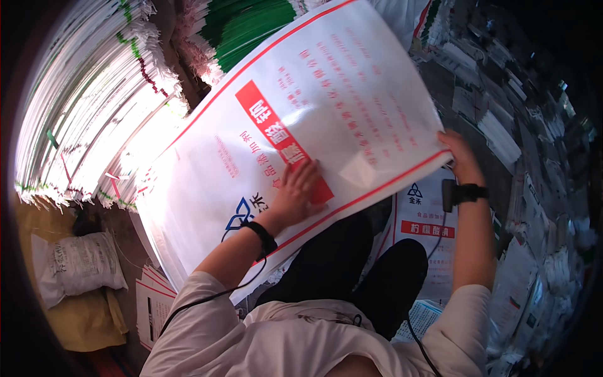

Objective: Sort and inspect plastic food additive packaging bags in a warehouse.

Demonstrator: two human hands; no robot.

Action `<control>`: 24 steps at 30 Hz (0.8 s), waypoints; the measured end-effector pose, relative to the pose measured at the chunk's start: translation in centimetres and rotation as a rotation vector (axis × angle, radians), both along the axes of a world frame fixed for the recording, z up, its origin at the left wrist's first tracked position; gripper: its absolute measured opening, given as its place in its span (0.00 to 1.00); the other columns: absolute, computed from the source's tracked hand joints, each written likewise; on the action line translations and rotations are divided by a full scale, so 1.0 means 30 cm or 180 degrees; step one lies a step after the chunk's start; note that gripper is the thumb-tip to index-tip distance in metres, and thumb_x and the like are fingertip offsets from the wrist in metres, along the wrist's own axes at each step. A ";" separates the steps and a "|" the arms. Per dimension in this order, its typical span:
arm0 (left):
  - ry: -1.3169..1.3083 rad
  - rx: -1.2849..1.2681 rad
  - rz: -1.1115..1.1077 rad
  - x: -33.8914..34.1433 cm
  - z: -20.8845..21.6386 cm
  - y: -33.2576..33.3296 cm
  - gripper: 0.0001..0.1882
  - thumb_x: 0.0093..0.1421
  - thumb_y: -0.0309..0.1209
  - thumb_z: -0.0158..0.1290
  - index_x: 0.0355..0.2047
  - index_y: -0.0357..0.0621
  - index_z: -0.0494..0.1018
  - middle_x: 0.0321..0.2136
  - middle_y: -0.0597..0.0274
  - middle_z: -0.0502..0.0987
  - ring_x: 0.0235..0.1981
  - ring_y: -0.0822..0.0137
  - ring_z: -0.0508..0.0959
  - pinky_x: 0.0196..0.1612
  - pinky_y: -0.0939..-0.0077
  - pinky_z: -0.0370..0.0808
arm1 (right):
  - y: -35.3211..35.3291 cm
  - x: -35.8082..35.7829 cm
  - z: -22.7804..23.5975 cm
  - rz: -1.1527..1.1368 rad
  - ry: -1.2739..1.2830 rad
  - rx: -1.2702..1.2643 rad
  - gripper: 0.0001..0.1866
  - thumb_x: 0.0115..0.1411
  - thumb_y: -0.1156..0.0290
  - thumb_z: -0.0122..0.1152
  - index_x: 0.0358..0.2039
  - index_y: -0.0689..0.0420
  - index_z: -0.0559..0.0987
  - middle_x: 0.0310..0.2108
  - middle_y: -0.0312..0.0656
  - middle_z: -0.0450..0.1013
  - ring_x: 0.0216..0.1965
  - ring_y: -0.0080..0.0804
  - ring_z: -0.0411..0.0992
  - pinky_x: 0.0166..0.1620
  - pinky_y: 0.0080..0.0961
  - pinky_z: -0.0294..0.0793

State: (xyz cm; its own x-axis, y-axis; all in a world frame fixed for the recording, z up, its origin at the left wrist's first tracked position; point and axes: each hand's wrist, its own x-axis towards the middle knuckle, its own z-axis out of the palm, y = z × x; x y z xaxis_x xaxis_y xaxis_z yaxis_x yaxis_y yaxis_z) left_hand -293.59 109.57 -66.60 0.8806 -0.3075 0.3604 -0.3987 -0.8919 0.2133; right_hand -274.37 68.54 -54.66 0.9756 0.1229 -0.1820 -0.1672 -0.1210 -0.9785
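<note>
A large white sack (377, 107) with red edge stripes, a red printed band and a blue emblem lies flat and slanted in front of me, across my lap. My left hand (294, 196) rests on its surface near the red band, fingers spread and lying flat. At the sack's right edge, my right hand (461, 158) is closed around the border, with the thumb side on top. Most of the fingers there are hidden behind the sheet. Each wrist wears a black strap with a cable.
Tall stacks of white sacks (81, 107) stand at the left, with green ones (242, 31) behind. A white package (81, 267) sits on yellow sacking (81, 320) at lower left. Another printed sack (424, 245) lies beside my knees. Many more pieces (499, 138) are scattered at right.
</note>
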 end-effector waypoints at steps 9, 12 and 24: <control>0.0425 0.0530 -0.0561 -0.156 0.053 -0.241 0.44 0.55 0.54 0.60 0.68 0.51 0.61 0.72 0.52 0.52 0.74 0.47 0.47 0.69 0.30 0.42 | -1.278 -0.560 -0.492 -0.1144 -0.0933 -0.2493 0.27 0.55 0.56 0.72 0.48 0.63 0.79 0.36 0.48 0.80 0.38 0.40 0.79 0.41 0.36 0.78; 0.0451 0.0267 -0.0640 -0.095 0.020 -0.202 0.42 0.56 0.52 0.60 0.67 0.50 0.62 0.72 0.54 0.54 0.74 0.48 0.48 0.70 0.32 0.43 | -1.705 -1.129 -0.588 -0.1051 -0.1408 -0.4987 0.31 0.64 0.46 0.54 0.55 0.61 0.75 0.41 0.61 0.77 0.44 0.61 0.74 0.46 0.42 0.75; 0.0405 0.1087 -0.0405 -0.045 -0.061 -0.169 0.29 0.60 0.44 0.55 0.60 0.48 0.69 0.66 0.57 0.64 0.70 0.49 0.57 0.69 0.41 0.52 | -0.883 -1.593 -1.082 -0.1530 0.0733 -0.3894 0.20 0.60 0.58 0.64 0.42 0.64 0.79 0.36 0.60 0.78 0.40 0.61 0.77 0.44 0.47 0.77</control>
